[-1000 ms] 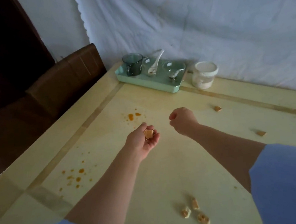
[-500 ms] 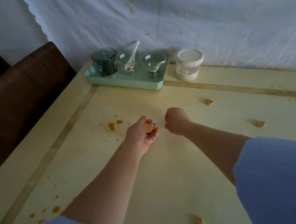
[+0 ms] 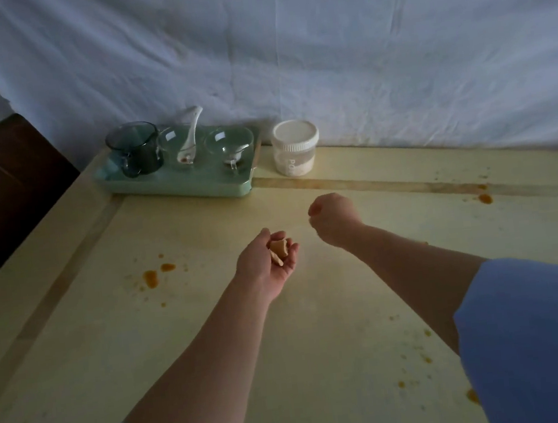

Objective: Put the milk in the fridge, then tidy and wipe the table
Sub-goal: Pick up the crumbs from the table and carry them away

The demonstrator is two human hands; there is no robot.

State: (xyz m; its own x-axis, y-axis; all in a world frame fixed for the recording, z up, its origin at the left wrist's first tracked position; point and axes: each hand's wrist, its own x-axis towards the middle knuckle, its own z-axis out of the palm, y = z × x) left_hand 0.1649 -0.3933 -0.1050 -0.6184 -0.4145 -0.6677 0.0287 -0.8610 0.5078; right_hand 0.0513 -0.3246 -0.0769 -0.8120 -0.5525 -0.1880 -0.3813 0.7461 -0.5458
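Looking down, my left hand is turned palm up, its fingers cupped round biscuit pieces so the scraps stay gathered above the worktop. My right hand hangs beside it in a fist; I cannot tell if it holds anything. Orange spills await wiping, and the milk is out of sight.

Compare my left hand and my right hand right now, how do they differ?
The left hand is turned palm up; the right hand shows its back. The left hand cups tan food scraps in its curled fingers; the right hand is closed in a fist, and whether it holds anything is hidden. The left hand is nearer the camera than the right hand. Both are out over the stained table.
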